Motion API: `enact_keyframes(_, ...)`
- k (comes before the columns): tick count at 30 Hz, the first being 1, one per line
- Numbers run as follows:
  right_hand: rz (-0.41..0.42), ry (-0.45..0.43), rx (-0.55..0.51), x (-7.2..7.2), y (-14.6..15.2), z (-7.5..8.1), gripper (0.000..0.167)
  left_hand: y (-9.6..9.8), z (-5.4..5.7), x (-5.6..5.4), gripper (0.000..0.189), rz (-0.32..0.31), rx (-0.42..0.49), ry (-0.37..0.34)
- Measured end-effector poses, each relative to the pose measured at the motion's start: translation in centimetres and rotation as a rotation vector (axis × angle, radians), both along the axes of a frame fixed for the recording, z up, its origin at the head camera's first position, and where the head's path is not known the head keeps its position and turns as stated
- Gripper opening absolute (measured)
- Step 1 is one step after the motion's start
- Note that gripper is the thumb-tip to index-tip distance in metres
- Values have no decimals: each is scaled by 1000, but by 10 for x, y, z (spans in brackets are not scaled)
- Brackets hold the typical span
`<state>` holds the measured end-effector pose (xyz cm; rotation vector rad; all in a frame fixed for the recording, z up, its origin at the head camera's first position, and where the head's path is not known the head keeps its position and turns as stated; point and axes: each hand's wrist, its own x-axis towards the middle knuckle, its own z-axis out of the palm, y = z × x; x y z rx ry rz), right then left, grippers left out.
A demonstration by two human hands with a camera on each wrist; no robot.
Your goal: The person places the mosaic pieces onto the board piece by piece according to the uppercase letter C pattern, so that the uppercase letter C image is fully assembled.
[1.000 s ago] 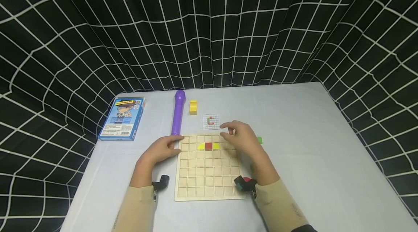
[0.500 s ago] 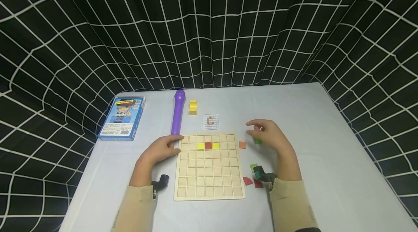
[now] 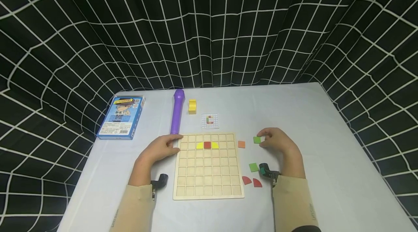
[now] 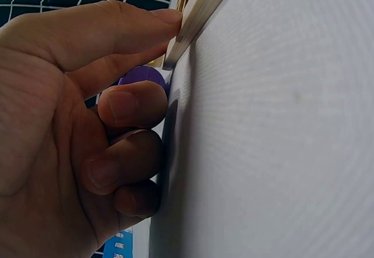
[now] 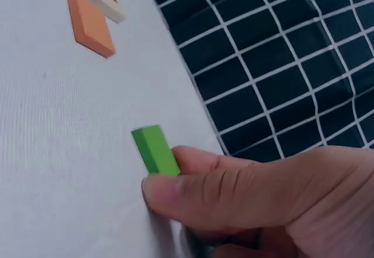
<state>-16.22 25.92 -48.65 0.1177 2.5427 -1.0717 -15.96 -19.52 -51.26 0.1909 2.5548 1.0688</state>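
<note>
My right hand [image 3: 279, 141] pinches a green square tile [image 3: 257, 140] at its right edge, on the white cloth right of the board. In the right wrist view, thumb and forefinger meet the near end of that green tile [image 5: 155, 150]. My left hand [image 3: 160, 149] touches the upper left of a wooden grid board [image 3: 209, 172] with thumb and forefinger. Its other fingers [image 4: 125, 158] are bent beside the board in the left wrist view. In the board's second row, a red square [image 3: 207, 145] sits between two yellow quarter-round tiles [image 3: 199, 145].
Right of the board lie an orange square [image 3: 241, 144], another green square [image 3: 253, 167] and two red quarter-rounds [image 3: 257, 183]. Beyond the board are a small pattern card [image 3: 210, 121], a yellow block [image 3: 192, 106] and a purple stick [image 3: 177, 112]. A blue box [image 3: 121, 117] stands far left.
My right hand has moved right from above the board to the green square and now pinches it. The orange and red tiles have come into sight. My left hand stays at the board.
</note>
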Motion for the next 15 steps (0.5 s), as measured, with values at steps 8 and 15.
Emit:
enact_keyframes(8,-36,13,7,-1,-6,1,34,-1,-1,0,58,2,7,-2)
enact_keyframes(15,-70,78,-16,-4,-12,11,34,-1,0,0,57,-2,5,4)
